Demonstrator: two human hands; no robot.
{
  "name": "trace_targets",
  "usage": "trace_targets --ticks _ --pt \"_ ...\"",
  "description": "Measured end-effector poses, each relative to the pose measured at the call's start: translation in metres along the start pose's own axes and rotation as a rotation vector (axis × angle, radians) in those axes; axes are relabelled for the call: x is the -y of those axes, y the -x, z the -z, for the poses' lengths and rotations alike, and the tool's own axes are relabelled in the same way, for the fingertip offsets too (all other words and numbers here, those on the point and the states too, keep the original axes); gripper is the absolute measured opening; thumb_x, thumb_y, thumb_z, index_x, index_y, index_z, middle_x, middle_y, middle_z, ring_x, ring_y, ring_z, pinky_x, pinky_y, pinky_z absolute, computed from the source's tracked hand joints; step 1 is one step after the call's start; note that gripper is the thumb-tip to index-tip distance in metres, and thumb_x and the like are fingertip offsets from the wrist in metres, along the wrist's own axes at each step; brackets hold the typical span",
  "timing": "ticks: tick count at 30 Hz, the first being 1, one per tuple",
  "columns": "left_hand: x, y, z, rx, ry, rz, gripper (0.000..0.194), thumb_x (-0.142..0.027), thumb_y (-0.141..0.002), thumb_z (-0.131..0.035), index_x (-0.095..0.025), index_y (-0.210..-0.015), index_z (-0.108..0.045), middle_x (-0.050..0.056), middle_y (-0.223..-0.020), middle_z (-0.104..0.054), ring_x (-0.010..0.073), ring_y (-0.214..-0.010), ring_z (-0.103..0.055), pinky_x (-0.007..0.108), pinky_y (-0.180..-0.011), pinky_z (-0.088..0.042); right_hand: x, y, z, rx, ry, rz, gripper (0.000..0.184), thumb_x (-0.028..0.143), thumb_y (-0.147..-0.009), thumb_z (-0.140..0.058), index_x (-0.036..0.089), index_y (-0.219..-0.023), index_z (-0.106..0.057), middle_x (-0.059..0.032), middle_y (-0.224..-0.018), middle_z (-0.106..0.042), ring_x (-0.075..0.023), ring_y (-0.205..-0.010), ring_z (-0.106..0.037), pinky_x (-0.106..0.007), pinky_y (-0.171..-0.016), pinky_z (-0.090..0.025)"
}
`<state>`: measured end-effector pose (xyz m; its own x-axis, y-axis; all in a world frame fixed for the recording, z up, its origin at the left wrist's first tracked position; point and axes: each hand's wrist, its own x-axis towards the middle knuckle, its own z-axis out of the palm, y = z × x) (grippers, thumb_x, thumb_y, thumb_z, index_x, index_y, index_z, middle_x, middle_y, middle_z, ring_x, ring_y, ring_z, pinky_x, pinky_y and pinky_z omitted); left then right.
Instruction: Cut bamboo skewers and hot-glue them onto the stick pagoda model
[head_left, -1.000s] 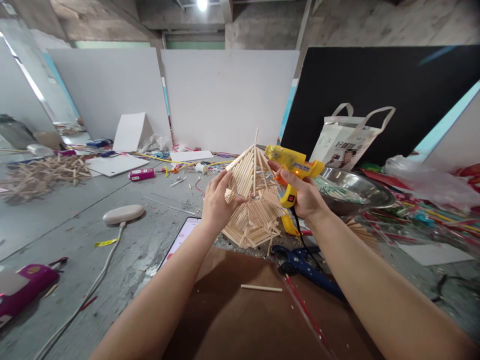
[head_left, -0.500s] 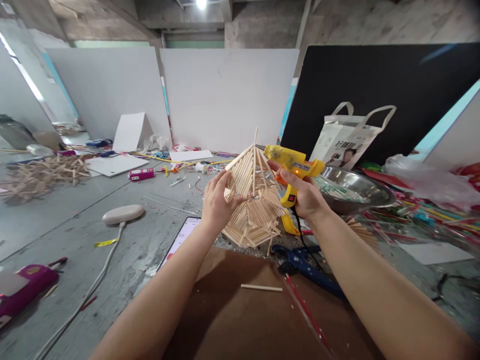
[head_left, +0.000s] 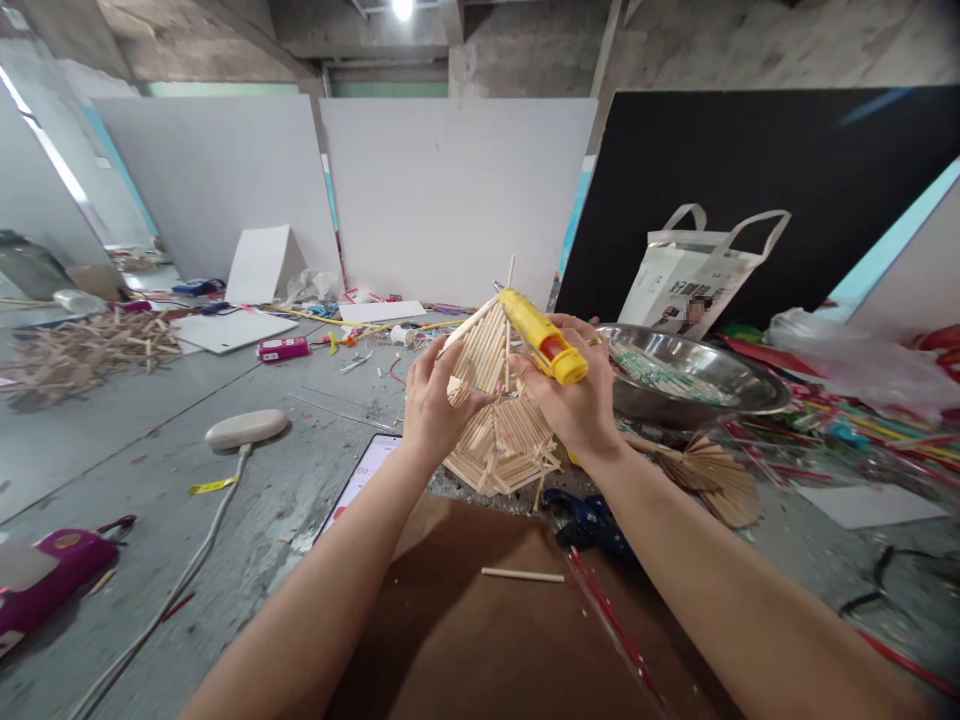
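In the middle of the head view stands a small model (head_left: 487,345) built of thin wooden sticks, with a peaked roof over a wider slatted base (head_left: 501,462). My left hand (head_left: 437,400) grips the left side of the roof, thumb toward its lower edge. In my right hand (head_left: 577,395) is a yellow glue gun (head_left: 536,332), its metal nozzle pointing up and left beside the roof peak. The right thumb lies near the roof's right side; whether it touches a stick I cannot tell. My right hand hides the model's right side.
A loose stick (head_left: 523,575) lies on the brown board (head_left: 450,640), near blue-handled cutters (head_left: 589,520). A phone (head_left: 364,480) is left of the model. At the right stands a steel bowl (head_left: 757,385) holding sticks. A white cable (head_left: 199,560) runs along the left.
My right hand has turned the glue gun, swinging its nozzle up to the left near the roof peak. My left hand keeps its hold on the roof.
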<state>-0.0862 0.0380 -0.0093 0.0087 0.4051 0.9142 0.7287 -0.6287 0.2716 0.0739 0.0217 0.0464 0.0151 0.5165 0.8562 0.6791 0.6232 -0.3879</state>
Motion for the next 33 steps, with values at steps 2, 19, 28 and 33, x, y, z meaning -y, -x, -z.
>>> trace_targets --ticks 2,19,28,33 --pt "-0.003 0.001 0.003 -0.012 -0.044 -0.041 0.057 -0.044 -0.064 -0.062 -0.024 -0.116 -0.046 0.012 -0.13 -0.034 0.0273 -0.118 -0.033 0.044 -0.095 -0.029 0.002 -0.001 0.0 0.008 0.07 0.026 0.014 0.027 -0.068 -0.058 0.025 -0.082 -0.054 -0.0026 -0.103 -0.055 -0.0232 -0.103 -0.045 -0.043 -0.093 -0.029" --pt "-0.014 0.004 0.002 0.043 -0.207 -0.143 0.041 -0.035 -0.071 -0.057 -0.041 -0.111 -0.05 0.0 -0.133 -0.032 0.028 -0.126 -0.016 0.051 -0.099 -0.01 0.005 0.021 0.005 0.035 -0.339 -0.293 0.02 0.03 -0.071 -0.055 0.023 -0.089 -0.059 -0.0016 -0.085 -0.061 -0.0179 -0.081 -0.056 -0.035 -0.079 -0.044" --pt "-0.017 0.003 -0.001 0.05 -0.184 -0.083 0.032 -0.035 -0.073 -0.055 -0.039 -0.104 -0.055 0.0 -0.125 -0.042 0.0267 -0.124 -0.022 0.049 -0.098 -0.015 -0.001 0.024 0.002 0.104 -0.369 -0.36 0.017 0.029 -0.068 -0.057 0.022 -0.083 -0.062 -0.0012 -0.083 -0.063 -0.0189 -0.079 -0.058 -0.036 -0.074 -0.047" --pt "-0.018 0.002 -0.001 0.054 -0.163 -0.07 0.032 -0.035 -0.073 -0.056 -0.038 -0.104 -0.055 0.0 -0.124 -0.044 0.0261 -0.123 -0.023 0.049 -0.098 -0.013 -0.003 0.023 0.002 0.078 -0.389 -0.349 0.014 0.026 -0.066 -0.058 0.022 -0.08 -0.062 -0.0008 -0.08 -0.063 -0.0184 -0.076 -0.058 -0.036 -0.074 -0.047"
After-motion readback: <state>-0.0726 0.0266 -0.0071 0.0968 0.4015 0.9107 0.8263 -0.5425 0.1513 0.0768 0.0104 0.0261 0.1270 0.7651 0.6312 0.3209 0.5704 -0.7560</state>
